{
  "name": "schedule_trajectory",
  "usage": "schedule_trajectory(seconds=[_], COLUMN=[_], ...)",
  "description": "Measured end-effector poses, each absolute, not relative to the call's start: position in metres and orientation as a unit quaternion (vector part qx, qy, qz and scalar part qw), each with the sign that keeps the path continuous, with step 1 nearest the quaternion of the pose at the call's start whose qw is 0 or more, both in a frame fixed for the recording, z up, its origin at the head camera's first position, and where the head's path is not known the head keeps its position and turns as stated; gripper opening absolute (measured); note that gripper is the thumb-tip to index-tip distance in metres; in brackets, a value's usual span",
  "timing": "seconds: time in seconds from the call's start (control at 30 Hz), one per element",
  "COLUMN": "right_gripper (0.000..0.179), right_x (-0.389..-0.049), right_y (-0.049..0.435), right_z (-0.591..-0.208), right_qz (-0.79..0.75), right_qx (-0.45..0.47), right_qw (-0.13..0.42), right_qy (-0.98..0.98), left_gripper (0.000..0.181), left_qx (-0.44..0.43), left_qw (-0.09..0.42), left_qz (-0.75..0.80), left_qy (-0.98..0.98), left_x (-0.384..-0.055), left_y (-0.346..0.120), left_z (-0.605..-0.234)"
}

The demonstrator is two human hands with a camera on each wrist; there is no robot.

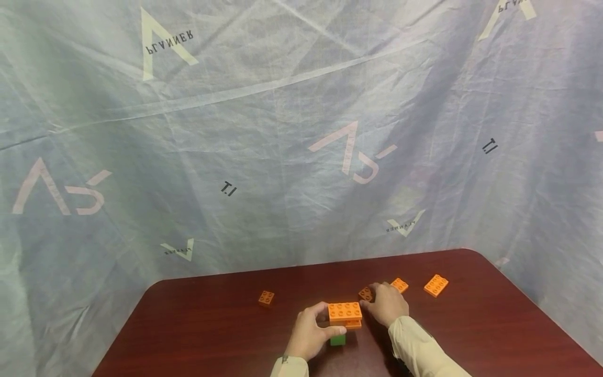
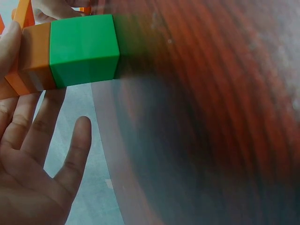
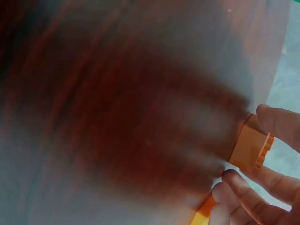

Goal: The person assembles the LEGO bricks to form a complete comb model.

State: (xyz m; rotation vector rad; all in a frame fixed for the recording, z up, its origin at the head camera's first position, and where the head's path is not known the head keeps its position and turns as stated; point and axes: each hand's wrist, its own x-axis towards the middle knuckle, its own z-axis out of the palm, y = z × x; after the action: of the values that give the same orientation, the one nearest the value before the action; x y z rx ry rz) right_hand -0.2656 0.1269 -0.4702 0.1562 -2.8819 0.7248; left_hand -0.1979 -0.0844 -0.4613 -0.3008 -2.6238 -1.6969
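Note:
My left hand holds a stack of toy building bricks between thumb and fingers. An orange studded brick tops the stack, with another orange piece under it. Below these, the left wrist view shows a brown brick and a green brick at the bottom end. The little finger sticks out straight. To the right, my right hand pinches a small brown four-stud brick at the table; the right wrist view shows thumb and finger on opposite sides of it. An orange brick lies just behind that hand, partly covered.
A longer orange brick lies at the right of the dark red table. Another small brown brick lies to the left, apart from both hands. A pale printed cloth hangs behind the table's far edge.

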Motion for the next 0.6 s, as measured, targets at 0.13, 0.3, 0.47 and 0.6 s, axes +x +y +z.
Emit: schedule_trajectory(seconds=[0.13, 0.3, 0.47, 0.6], right_gripper=[0.045, 0.042, 0.041, 0.041], right_x=[-0.2649, -0.264, -0.2609, -0.2566], right_y=[0.1277, 0.1288, 0.131, 0.1337], right_z=[-0.4707, -0.4713, -0.4689, -0.4637], right_qz=[0.241, 0.238, 0.244, 0.248], right_qx=[0.051, 0.057, 0.067, 0.083], right_qw=[0.081, 0.084, 0.084, 0.078], right_qy=[-0.966, -0.966, -0.964, -0.962], left_gripper=[0.035, 0.034, 0.033, 0.033], left_qx=[-0.098, -0.101, -0.097, -0.096], left_qw=[0.004, 0.007, 0.005, 0.005], left_qz=[-0.538, -0.536, -0.531, -0.529], left_qy=[-0.837, -0.838, -0.842, -0.843], left_x=[-0.1976, -0.1974, -0.1975, -0.1977], left_y=[-0.0837, -0.0838, -0.0842, -0.0845], left_z=[-0.4609, -0.46, -0.4594, -0.4593])
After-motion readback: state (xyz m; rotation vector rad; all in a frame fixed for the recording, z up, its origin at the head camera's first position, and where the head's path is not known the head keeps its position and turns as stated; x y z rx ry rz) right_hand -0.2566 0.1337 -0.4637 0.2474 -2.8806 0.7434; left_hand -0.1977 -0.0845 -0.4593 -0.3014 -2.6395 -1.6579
